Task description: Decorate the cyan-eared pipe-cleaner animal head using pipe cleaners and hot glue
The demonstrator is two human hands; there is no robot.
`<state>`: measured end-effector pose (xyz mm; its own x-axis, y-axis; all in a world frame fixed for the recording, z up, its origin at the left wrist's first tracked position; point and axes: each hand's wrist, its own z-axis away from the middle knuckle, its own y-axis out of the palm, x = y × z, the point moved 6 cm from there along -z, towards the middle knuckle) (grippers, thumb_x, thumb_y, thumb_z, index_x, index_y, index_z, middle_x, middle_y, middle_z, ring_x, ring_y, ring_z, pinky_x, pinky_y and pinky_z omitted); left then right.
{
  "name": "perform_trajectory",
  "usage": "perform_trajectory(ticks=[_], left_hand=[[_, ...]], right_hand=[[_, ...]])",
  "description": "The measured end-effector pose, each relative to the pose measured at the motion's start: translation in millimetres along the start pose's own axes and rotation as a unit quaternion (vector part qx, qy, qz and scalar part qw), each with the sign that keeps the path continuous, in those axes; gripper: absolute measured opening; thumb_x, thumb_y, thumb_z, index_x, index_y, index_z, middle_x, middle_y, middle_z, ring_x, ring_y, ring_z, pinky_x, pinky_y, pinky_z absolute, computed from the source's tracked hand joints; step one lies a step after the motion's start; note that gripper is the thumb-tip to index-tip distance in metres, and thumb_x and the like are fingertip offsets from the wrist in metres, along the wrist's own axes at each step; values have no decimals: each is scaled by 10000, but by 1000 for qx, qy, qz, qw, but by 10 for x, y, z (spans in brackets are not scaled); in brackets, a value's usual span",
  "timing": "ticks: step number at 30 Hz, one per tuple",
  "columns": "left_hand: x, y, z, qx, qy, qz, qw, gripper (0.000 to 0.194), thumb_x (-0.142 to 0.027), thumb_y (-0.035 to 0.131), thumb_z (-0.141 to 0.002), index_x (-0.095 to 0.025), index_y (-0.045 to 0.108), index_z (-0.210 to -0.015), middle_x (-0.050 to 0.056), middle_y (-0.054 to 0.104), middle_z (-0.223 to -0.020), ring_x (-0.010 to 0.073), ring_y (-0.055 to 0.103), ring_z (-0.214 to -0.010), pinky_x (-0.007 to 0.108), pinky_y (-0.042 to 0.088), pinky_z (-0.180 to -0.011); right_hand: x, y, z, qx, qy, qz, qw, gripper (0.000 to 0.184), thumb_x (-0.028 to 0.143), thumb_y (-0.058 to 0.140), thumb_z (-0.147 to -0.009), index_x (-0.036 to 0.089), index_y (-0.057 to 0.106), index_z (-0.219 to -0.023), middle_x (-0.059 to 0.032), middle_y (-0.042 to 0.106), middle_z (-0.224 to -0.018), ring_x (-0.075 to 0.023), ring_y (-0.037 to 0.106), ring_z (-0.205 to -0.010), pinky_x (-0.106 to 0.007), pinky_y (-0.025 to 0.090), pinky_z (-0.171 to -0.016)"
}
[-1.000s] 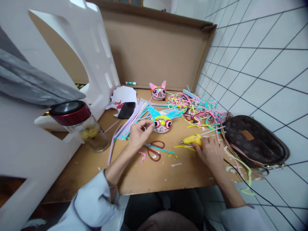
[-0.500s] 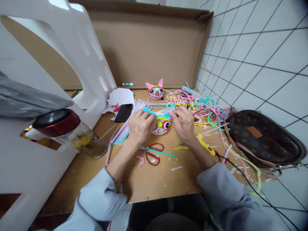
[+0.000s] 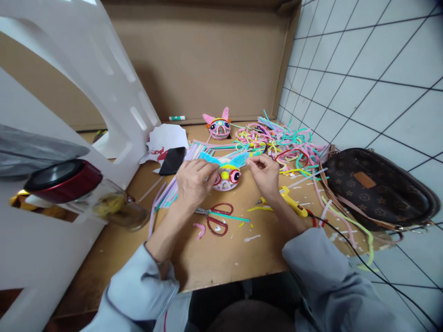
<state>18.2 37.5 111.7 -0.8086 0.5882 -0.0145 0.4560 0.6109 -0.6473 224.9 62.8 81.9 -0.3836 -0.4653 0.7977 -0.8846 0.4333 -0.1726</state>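
A small animal head (image 3: 225,184) made of fuzzy craft stems is in the middle, with a yellow brow, red-ringed eyes and two blue ears (image 3: 239,159). My left hand (image 3: 194,182) is closed at its left side, fingertips against the rim by the left eye, partly covering it. By the tip of the right ear, my right hand (image 3: 265,175) holds thumb and forefinger pinched together; what they hold, if anything, is too small to make out. Below lie red-handled scissors (image 3: 219,226) and a green stem. A yellow glue gun (image 3: 292,203) rests beside my right wrist.
A finished-looking head with pink ears (image 3: 219,128) stands at the back. Tangled craft stems (image 3: 277,143) lie right of it. A brown handbag (image 3: 377,189) is at the right, a phone (image 3: 172,161) and a glass bottle (image 3: 114,207) at the left. A black cord (image 3: 349,244) crosses the right side.
My hands have moved apart a little, my right fingers drawing back from the right ear. More of the blue ears shows now. The whole view has shifted slightly.
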Motion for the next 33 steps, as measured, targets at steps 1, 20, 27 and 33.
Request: perform_trajectory(ticks=[1,20,27,33], left_hand=[[0,-11,-17,0,8,-1,1000,216,-300,567,-976,-219,740,-876,60,768,-805,214,676,-813,349,374,-709],[-156,91,-246,83,229,-130,961,270,-221,522,-970,-217,623,-721,9,655,-679,197,519,-722,388,348,-756],[-191,126,-283,78,256,-124,956,309,-204,461,-993,-219,576,-707,3,607,-662,192,480,-720,384,339,-775],[-175,137,-273,68,229,-104,965,324,-208,430,-1012,-237,590,-731,7,628,-691,199,496,-759,396,359,-817]], right_hand=[[-72,16,-7,2,31,-14,999,129,283,651,-786,183,709,-728,-20,676,-727,-158,615,-673,-300,506,-677],[-399,278,61,52,171,-149,972,164,286,710,-618,230,561,-658,35,620,-677,-153,586,-676,-322,504,-722],[-483,415,109,74,199,-207,955,246,321,660,-676,253,479,-829,45,553,-758,-162,567,-756,-341,480,-782],[-491,469,147,83,207,-227,948,310,342,676,-674,258,459,-879,46,546,-811,-163,572,-813,-353,481,-846]])
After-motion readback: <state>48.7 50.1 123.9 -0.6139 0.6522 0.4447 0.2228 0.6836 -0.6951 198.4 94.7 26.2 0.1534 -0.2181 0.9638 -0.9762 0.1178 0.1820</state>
